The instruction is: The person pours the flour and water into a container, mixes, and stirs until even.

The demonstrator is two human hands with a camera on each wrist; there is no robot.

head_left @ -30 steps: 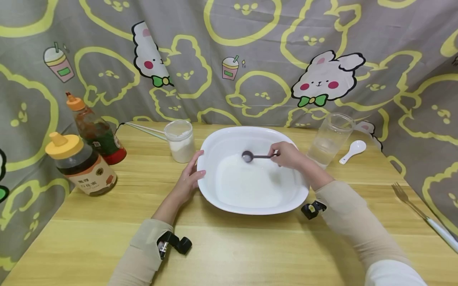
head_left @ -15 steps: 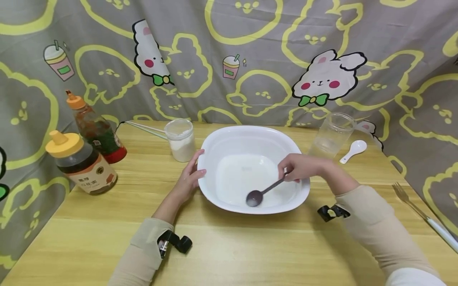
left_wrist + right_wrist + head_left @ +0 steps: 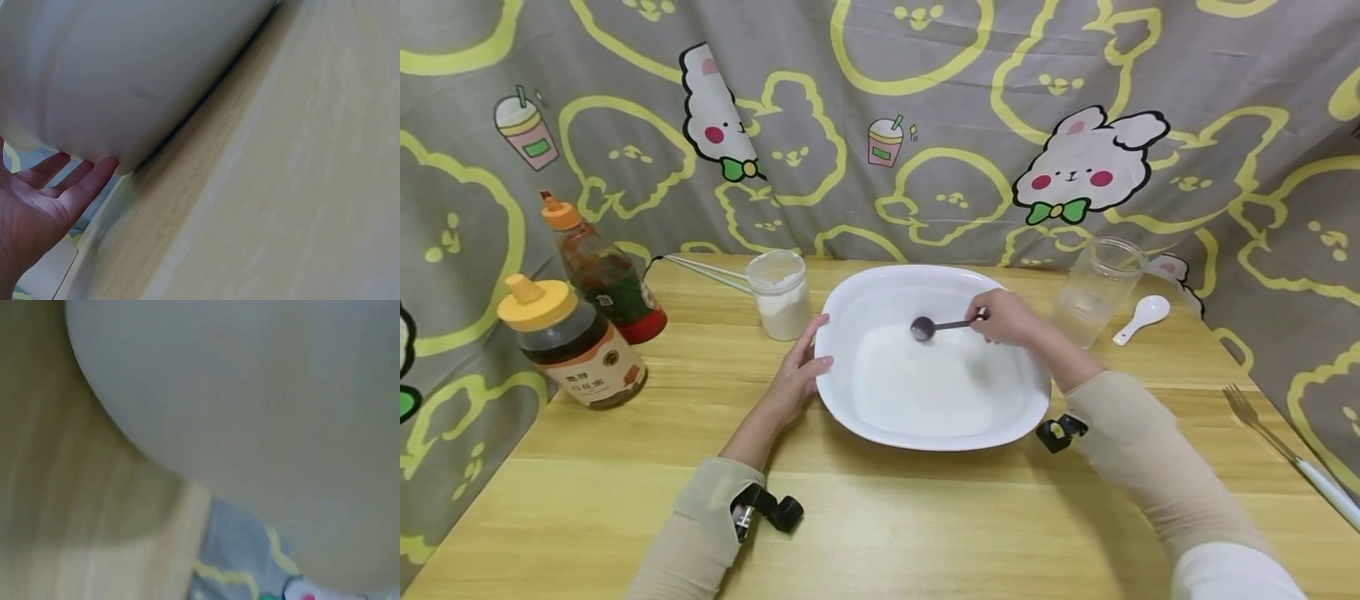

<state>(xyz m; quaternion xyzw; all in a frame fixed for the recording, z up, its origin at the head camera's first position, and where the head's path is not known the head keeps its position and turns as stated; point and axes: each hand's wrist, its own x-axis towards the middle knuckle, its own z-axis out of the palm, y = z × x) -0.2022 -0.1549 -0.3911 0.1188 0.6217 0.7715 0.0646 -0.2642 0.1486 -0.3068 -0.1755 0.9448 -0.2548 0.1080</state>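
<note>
A white basin (image 3: 1022, 417) holding milky white liquid (image 3: 917, 383) stands at the middle of the table. My left hand (image 3: 793, 379) holds its left rim, thumb over the edge. In the left wrist view, the left hand's fingers (image 3: 87, 187) rest against the basin's outer wall (image 3: 144, 69). My right hand (image 3: 1007, 317) pinches the handle of a dark brown spoon (image 3: 923, 328), whose bowl points left over the far part of the liquid. The right wrist view shows only the blurred outer side of the basin (image 3: 219, 394); the right hand is outside it.
Behind the left hand stands a jar of white powder (image 3: 780, 304), with chopsticks (image 3: 707, 271) nearby. A honey bottle (image 3: 576, 350) and sauce bottle (image 3: 606, 279) stand left. To the right are a clear jug (image 3: 1093, 292), a white spoon (image 3: 1144, 317) and a fork (image 3: 1285, 450).
The right hand swept the brown spoon toward the basin's near side, then back to the far side, where it was a second ago. The left hand keeps its place on the rim.
</note>
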